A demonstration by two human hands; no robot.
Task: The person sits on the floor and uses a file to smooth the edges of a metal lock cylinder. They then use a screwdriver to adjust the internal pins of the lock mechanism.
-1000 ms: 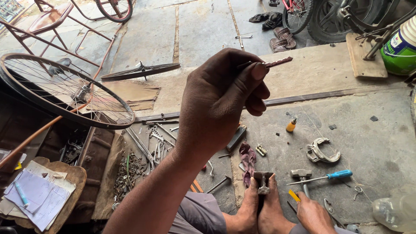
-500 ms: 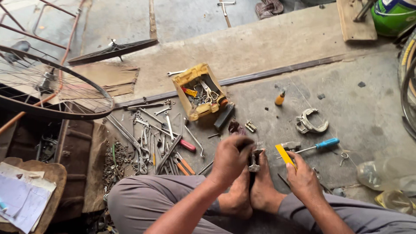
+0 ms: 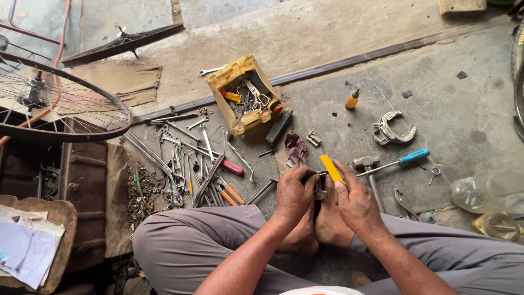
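Head view: my left hand [image 3: 293, 192] closed on a small metal part [image 3: 319, 188] above my feet; my right hand [image 3: 355, 199] pinches a yellow-handled tool [image 3: 331, 167] touching that part; hammer [image 3: 367, 163] just right of the grip; yellow box [image 3: 245, 94] well beyond it.

small metal part [image 3: 319, 188] between feet, yellow-handled tool [image 3: 331, 168] tilted

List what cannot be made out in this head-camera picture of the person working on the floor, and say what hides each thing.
- Small metal part, head view: covered by the left hand and right hand.
- Yellow tool: lower end hidden under the right hand's fingers.
- Bicycle wheel: cut off by the left edge.
- Yellow box: contents too small to tell.
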